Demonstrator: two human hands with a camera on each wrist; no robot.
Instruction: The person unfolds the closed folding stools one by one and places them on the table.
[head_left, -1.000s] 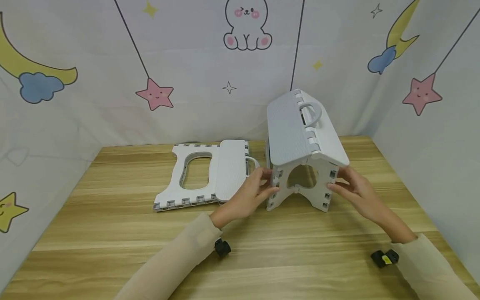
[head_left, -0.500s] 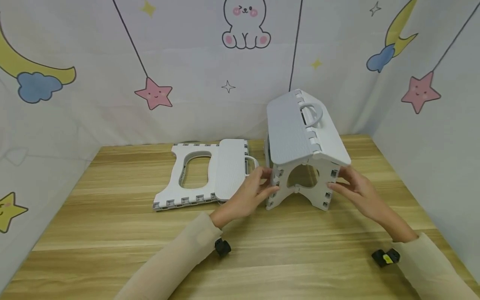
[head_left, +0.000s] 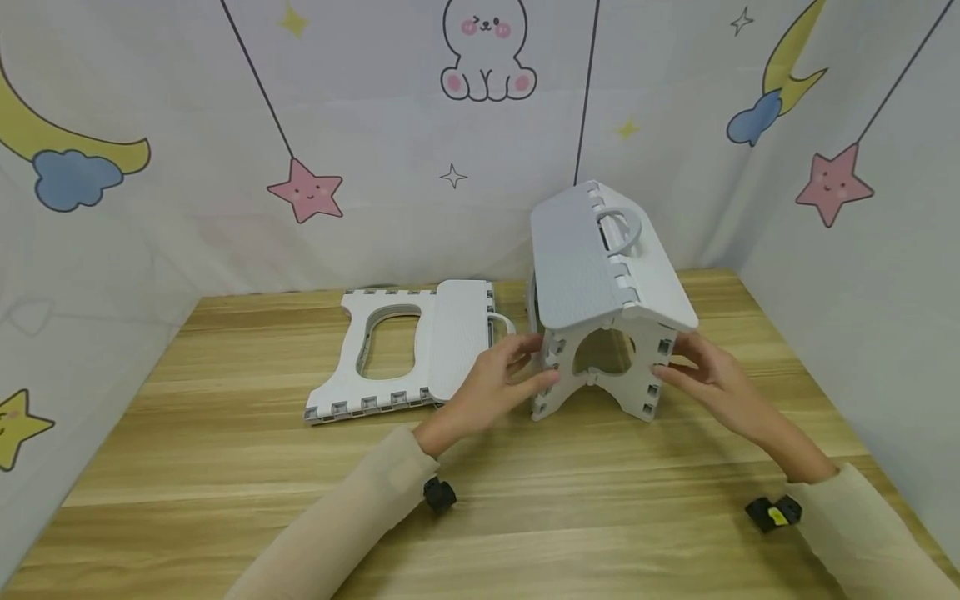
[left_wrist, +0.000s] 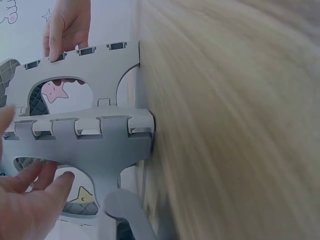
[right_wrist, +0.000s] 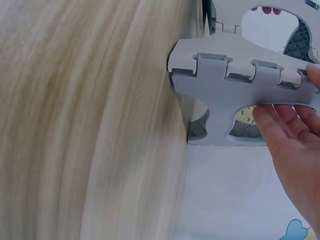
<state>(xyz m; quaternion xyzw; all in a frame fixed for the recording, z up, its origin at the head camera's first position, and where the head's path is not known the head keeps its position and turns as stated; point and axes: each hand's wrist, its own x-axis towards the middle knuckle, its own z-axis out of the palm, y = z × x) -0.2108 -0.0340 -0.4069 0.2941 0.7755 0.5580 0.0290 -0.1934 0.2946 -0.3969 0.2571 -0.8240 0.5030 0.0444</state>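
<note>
A pale grey folding stool [head_left: 600,367] stands half unfolded at the right of the table, its hinged top [head_left: 573,258] peaked like a roof. My left hand [head_left: 487,383] holds the stool's left side; in the left wrist view its fingers [left_wrist: 62,185] reach the side panel's opening. Gripping the right side is my right hand [head_left: 716,383], thumb at the front edge and fingers [right_wrist: 280,120] at that side's opening. A curved carrying handle [head_left: 626,233] stands up from the top's ridge. A second folding stool [head_left: 382,350] lies folded flat at the left, partly behind my left hand.
The wood-grain table [head_left: 337,500] extends in front of both stools. A white curtain [head_left: 360,83] with printed stars and moons rises behind the table and along its sides. The standing stool is close to the rear curtain.
The whole head view has shifted a little. My left thumb and fingers look slightly further apart at the stool's side. My right hand and the stool look nearly the same.
</note>
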